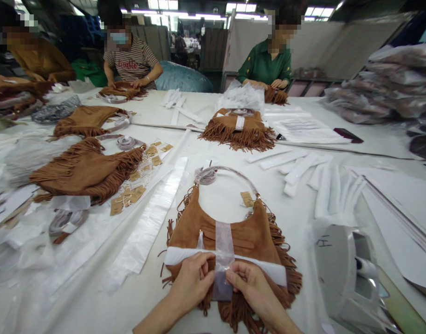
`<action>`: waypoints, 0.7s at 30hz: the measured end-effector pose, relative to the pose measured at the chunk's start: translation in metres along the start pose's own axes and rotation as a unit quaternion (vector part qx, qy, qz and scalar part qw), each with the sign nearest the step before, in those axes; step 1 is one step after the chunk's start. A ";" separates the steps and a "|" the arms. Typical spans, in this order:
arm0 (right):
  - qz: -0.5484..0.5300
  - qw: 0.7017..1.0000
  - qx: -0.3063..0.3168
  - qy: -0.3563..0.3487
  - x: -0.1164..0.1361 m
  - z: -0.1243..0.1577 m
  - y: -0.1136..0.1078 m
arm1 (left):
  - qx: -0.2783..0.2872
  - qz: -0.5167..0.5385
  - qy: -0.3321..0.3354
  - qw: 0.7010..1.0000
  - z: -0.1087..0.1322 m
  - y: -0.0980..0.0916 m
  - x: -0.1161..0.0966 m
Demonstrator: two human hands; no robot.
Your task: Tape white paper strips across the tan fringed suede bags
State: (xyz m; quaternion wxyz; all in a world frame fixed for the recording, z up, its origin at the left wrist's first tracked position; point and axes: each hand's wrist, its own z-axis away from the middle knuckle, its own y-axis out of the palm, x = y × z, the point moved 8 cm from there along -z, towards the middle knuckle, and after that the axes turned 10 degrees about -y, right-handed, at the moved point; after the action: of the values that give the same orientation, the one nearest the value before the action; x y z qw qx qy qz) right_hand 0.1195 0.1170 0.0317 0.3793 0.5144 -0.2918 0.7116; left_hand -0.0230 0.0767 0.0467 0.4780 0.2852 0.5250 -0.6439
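Note:
A brown suede fringed bag [249, 236] lies flat on the white table [206, 153] right in front of me, its thin wrapped strap [230, 172] looping away and a tan tag [247, 199] beside it. A white foam strip [272, 271] crosses the bag's front, and a clear plastic strip [224, 243] runs down over it. My left hand [194, 283] and my right hand [249, 285] both pinch the clear strip where it meets the foam strip, fingers closed on it.
More fringed bags [87, 169] [239, 127] lie on the table with loose tags [129, 195], plastic sleeves [153, 218] and white foam strips [303, 169]. A tape dispenser [352, 273] stands at my right. Three people work at the far side. Bagged goods [383, 88] pile at the right.

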 end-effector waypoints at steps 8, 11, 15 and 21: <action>0.021 0.999 0.027 0.000 0.002 -0.001 0.002 | 0.112 0.142 -0.119 0.976 -0.008 0.023 0.011; 0.020 0.999 0.028 0.001 0.000 -0.002 0.001 | 0.185 0.189 -0.138 0.955 -0.006 0.038 0.014; 0.009 0.999 0.031 0.002 -0.003 -0.003 0.000 | 0.160 0.184 -0.142 0.959 -0.008 0.038 0.018; 0.011 0.999 0.035 0.008 -0.007 -0.003 -0.001 | 0.143 0.220 -0.184 0.947 -0.011 0.032 0.024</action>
State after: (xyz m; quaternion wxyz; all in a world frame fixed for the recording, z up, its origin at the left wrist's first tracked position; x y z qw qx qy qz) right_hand 0.1200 0.1178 0.0245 0.3556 0.5185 -0.2697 0.7294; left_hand -0.0047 0.0797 0.0094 0.6504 0.3357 0.2547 -0.6319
